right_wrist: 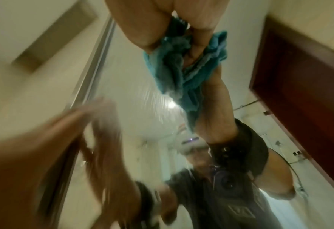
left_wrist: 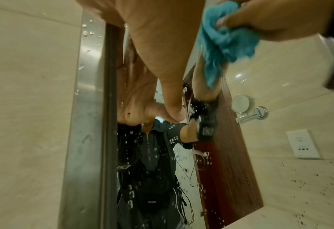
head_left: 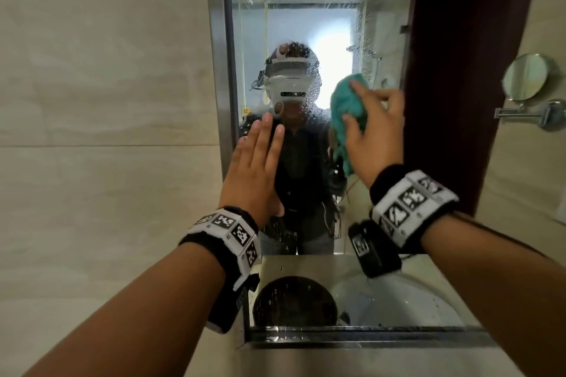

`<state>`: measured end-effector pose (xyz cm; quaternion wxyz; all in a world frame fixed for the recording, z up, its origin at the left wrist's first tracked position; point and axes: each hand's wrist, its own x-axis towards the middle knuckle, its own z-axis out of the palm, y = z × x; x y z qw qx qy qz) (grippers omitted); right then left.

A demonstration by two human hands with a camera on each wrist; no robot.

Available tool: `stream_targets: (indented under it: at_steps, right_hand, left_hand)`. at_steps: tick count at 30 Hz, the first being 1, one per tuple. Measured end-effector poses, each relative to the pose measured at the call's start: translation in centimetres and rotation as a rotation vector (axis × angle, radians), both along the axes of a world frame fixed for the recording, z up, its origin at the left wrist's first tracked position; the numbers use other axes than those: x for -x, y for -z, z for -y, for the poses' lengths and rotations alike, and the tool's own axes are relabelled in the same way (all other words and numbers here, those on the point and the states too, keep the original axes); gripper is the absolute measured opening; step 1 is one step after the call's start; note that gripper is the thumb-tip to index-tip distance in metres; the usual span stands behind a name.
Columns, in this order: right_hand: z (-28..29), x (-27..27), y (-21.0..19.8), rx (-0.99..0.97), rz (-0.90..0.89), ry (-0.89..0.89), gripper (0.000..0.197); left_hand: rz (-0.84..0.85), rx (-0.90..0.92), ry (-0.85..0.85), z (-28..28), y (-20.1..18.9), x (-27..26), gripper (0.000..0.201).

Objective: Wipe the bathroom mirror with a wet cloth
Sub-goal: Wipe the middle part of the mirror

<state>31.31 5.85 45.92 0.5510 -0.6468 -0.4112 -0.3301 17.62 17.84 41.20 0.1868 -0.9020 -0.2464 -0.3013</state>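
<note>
The tall mirror (head_left: 306, 24) in its steel frame is speckled with water drops and reflects me. My left hand (head_left: 255, 162) lies flat on the glass near the mirror's left edge, fingers straight and together. My right hand (head_left: 375, 128) grips a bunched teal cloth (head_left: 346, 107) and presses it against the glass towards the mirror's right side. The left wrist view shows the cloth (left_wrist: 227, 41) hanging from that hand (left_wrist: 264, 20). The blurred right wrist view shows the cloth (right_wrist: 183, 68) wadded under the fingers, a tail drooping down.
A steel shelf (head_left: 352, 266) juts out below the mirror, above the white basin (head_left: 413, 300). A dark wooden door frame (head_left: 459, 70) borders the mirror on the right. Farther right, a round shaving mirror (head_left: 525, 76) on an arm and a wall socket (left_wrist: 302, 144) sit on the beige tiles.
</note>
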Motion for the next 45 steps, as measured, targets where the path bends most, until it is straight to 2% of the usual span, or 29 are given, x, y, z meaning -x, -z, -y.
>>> stream_targets:
  at_steps: [1, 3, 6, 8, 9, 12, 16, 20, 22, 25, 29, 32, 34, 37, 39, 41, 43, 45]
  right_hand:
    - [-0.2, 0.2, -0.9, -0.042, -0.032, 0.014, 0.049]
    - [-0.5, 1.2, -0.1, 0.049, 0.019, 0.057, 0.051]
    - [-0.7, 2.6, 5.6, 0.4, 0.223, 0.011, 0.055]
    - [0.1, 2.8, 8.8, 0.659, 0.24, -0.002, 0.054]
    - [0.5, 2.6, 9.4, 0.715, 0.226, -0.009, 0.053]
    - [1.2, 2.1, 8.8, 0.673, 0.173, -0.095, 0.049]
    - [2.3, 2.3, 7.7, 0.467, -0.013, -0.243, 0.044]
    - [4.4, 3.4, 6.2, 0.335, -0.175, -0.322, 0.033]
    - [5.4, 3.6, 5.6, 0.338, -0.229, -0.4, 0.029]
    - [6.4, 3.7, 4.9, 0.358, -0.252, -0.574, 0.033]
    - [7.3, 4.2, 4.5, 0.245, -0.394, -0.791, 0.038]
    - [7.8, 4.1, 4.3, 0.242, -0.371, -0.762, 0.048]
    - [8.1, 4.0, 4.2, 0.232, -0.298, -0.66, 0.05]
    - [8.9, 3.9, 3.8, 0.24, -0.178, -0.533, 0.045]
    - [9.6, 4.1, 3.8, 0.355, -0.122, -0.515, 0.038]
    - [10.0, 4.4, 4.0, 0.509, -0.124, -0.543, 0.028]
    - [10.3, 4.9, 3.9, 0.574, -0.194, -0.596, 0.01]
    - [10.1, 5.1, 4.0, 0.549, -0.259, -0.607, 0.018]
  left_hand:
    - [-0.003, -0.006, -0.008, 0.1, -0.1, 0.0, 0.135]
    - [-0.007, -0.005, -0.015, 0.1, 0.0, 0.0, 0.135]
    - [-0.002, 0.0, -0.013, 0.3, -0.1, 0.1, 0.134]
    - [-0.008, 0.006, -0.022, 0.4, -0.2, 0.1, 0.132]
    - [-0.008, 0.009, -0.027, 0.5, -0.3, 0.2, 0.129]
    - [-0.023, 0.037, -0.026, 1.4, -0.9, 0.6, 0.123]
    - [-0.053, 0.186, 0.08, 2.6, -2.1, 1.8, 0.116]
    - [-0.001, 0.41, 0.359, 3.8, -2.3, 3.1, 0.1]
    - [0.023, 0.525, 0.498, 4.8, -2.4, 3.6, 0.094]
    - [0.011, 0.671, 0.564, 6.1, -2.4, 4.1, 0.085]
    - [0.047, 0.878, 0.611, 6.7, -2.2, 3.9, 0.068]
    - [0.058, 0.902, 0.553, 7.0, -2.0, 4.0, 0.06]
    - [0.043, 0.9, 0.519, 7.1, -1.9, 4.2, 0.057]
    - [0.062, 0.868, 0.491, 7.1, -1.7, 4.7, 0.043]
    - [0.081, 0.778, 0.462, 7.0, -1.8, 5.0, 0.031]
    - [0.088, 0.723, 0.452, 6.9, -1.8, 5.3, 0.023]
    - [0.088, 0.707, 0.464, 7.0, -1.8, 5.6, 0.017]
    - [0.09, 0.757, 0.505, 6.9, -1.7, 5.8, 0.02]
